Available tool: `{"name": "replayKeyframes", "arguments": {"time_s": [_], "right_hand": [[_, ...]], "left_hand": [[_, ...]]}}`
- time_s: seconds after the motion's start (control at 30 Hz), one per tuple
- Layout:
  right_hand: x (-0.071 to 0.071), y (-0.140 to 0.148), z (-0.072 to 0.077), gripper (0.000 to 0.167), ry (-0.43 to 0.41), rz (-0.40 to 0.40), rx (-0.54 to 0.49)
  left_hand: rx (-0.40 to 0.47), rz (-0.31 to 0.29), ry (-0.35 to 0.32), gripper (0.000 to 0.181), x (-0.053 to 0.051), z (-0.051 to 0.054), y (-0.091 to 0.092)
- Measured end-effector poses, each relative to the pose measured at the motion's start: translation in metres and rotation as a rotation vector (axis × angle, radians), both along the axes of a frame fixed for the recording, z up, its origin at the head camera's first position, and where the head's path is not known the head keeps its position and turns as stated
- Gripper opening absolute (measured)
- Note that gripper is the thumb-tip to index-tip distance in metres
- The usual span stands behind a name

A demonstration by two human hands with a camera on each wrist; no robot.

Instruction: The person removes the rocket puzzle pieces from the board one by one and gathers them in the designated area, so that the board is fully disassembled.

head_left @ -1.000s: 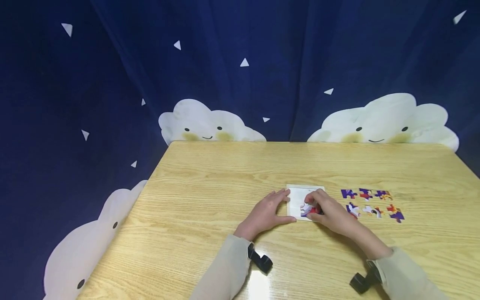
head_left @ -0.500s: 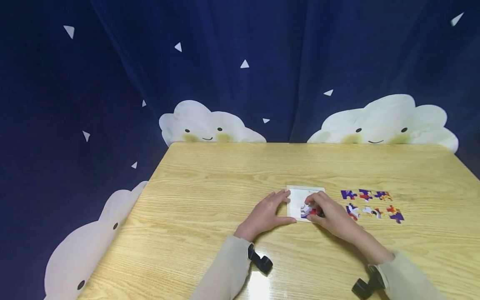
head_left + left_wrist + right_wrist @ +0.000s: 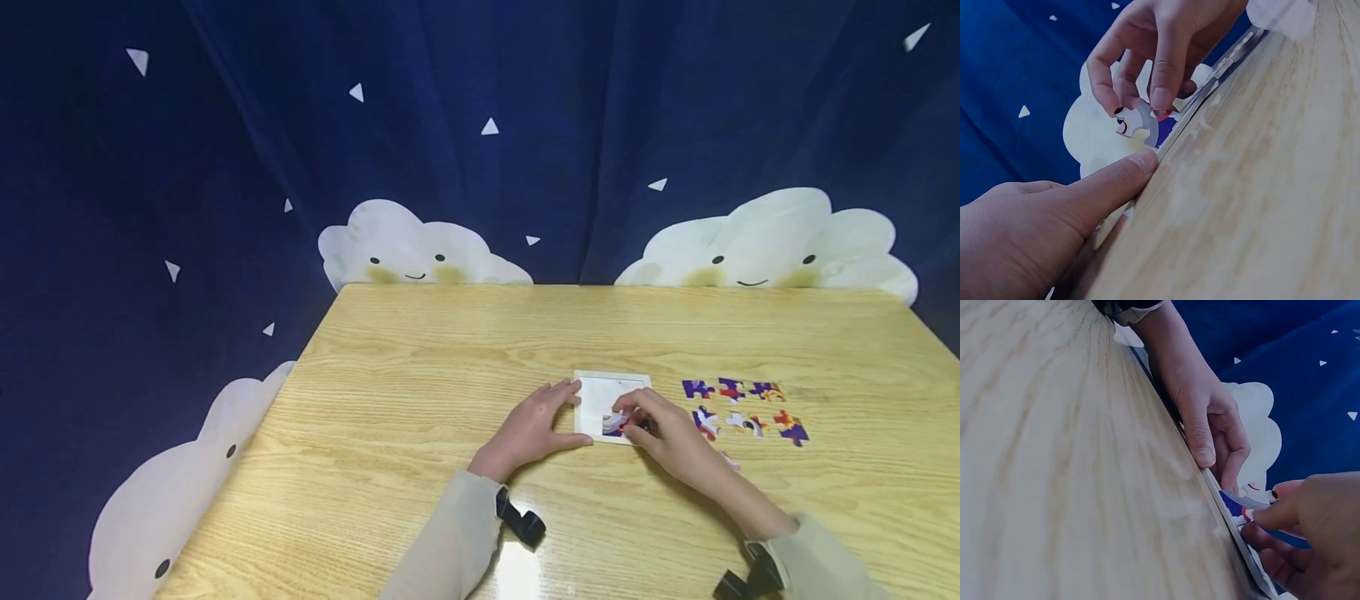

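My left hand rests at the lower left corner of a white puzzle tray, fingers along its left side and thumb on its near edge. In the tray's lower part lies a jigsaw piece in purple, white and grey; the left wrist view shows its grey arc. My right hand is over the tray's lower right, thumb and fingertips pinching a jigsaw piece with red on it. Fingers hide most of that piece.
Several loose jigsaw pieces lie right of the tray in two rows, among them a purple one and an orange and purple one. Another piece shows beside the right forearm. A blue curtain hangs behind the wooden table.
My right hand has shifted slightly right and toward me over the tray. A loose piece beside the right forearm has come into view. The left hand stays in place.
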State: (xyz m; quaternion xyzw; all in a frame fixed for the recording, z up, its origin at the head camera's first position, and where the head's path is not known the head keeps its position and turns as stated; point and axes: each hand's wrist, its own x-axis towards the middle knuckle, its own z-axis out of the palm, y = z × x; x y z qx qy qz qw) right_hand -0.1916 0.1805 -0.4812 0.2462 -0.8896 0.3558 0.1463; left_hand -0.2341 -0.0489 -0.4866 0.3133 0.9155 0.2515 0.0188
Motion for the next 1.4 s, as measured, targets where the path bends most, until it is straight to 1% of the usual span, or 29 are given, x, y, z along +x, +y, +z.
{"name": "replayKeyframes", "arguments": {"time_s": [0.1,0.23,0.53,0.77,0.97,1.23,1.4], "right_hand": [[-0.001,0.0,-0.001,0.035,0.013,-0.005,-0.042],[-0.002,0.001,-0.003,0.033,0.006,-0.025,-0.082],[0.0,0.005,-0.002,0.03,-0.006,-0.071,-0.103],[0.006,0.009,0.0,0.028,-0.003,-0.085,-0.109],[0.012,0.017,0.0,0.031,0.008,-0.087,-0.13],[0.02,0.032,0.0,0.032,0.023,-0.13,-0.129],[0.027,0.041,0.0,0.03,0.005,-0.185,-0.108]], "left_hand": [[-0.001,0.0,0.001,0.08,0.0,0.0,0.0],[-0.001,0.0,-0.005,0.081,0.0,0.0,0.001],[0.001,-0.005,-0.001,0.082,-0.001,0.0,0.002],[0.005,-0.004,-0.008,0.083,-0.001,-0.001,0.001],[0.006,-0.004,-0.016,0.083,0.0,0.0,0.0],[0.02,-0.004,-0.026,0.084,0.001,0.001,-0.001],[0.031,-0.01,-0.016,0.083,0.002,0.002,-0.001]]}}
